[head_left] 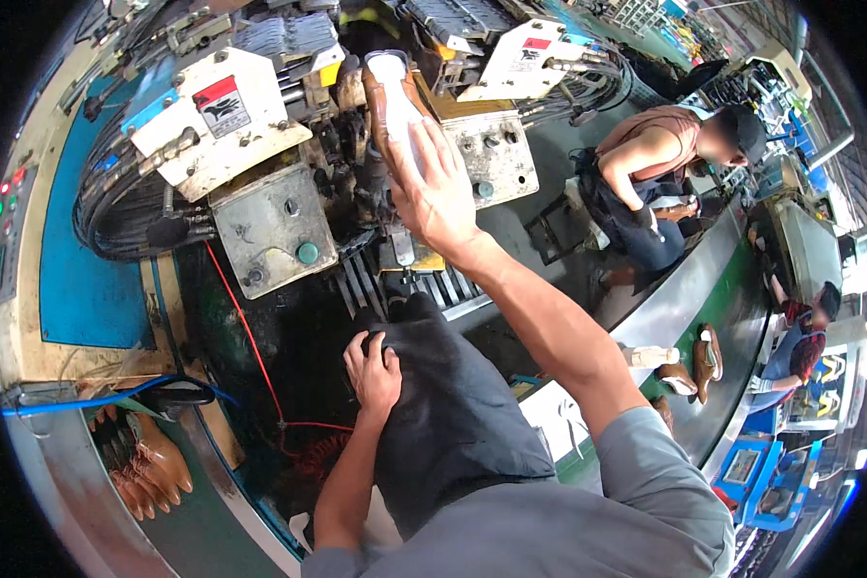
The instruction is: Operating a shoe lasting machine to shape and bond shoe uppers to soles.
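Observation:
A brown leather shoe (377,96) lies bottom up in the middle of the machine, its white underside (391,69) showing. My right hand (436,188) reaches over the shoe's near end, fingers laid along the underside and closed on it; the thumb and that end of the shoe are hidden. Lower down, my left hand (371,374) rests on my dark-clad knee (419,352). Its fingers are bent and spread apart, holding nothing that I can see.
White-plated machine heads (220,120) with hoses flank the shoe. Brown shoes (154,462) sit on a rack at lower left. More shoes (706,361) stand on a green conveyor (732,313) at right. A seated person (645,159) works beyond it. A red cord (250,332) hangs left of my knee.

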